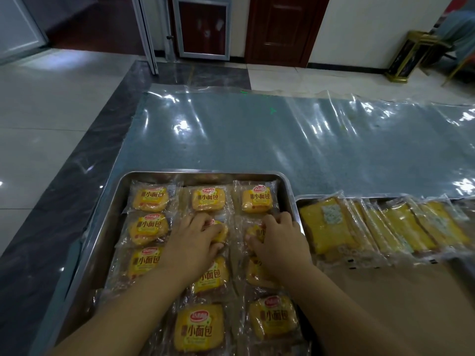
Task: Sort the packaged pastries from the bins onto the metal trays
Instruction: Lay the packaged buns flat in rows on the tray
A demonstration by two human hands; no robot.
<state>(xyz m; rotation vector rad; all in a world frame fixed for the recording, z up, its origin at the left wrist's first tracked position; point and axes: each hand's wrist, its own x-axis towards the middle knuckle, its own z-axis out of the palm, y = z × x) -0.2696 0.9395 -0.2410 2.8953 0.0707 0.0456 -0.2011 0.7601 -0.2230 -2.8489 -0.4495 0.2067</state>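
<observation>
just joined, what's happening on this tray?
A person is arranging packaged small breads on the left metal tray, laid flat in three columns. The left hand rests on the second pack of the middle column; the right hand rests on the second pack of the right column. Whether either is gripping is unclear. A second tray to the right holds overlapping longer yellow packs.

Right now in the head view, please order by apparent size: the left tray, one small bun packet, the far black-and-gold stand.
1. Left tray
2. Bun packet and stand: unsure, the stand is far away.
</observation>
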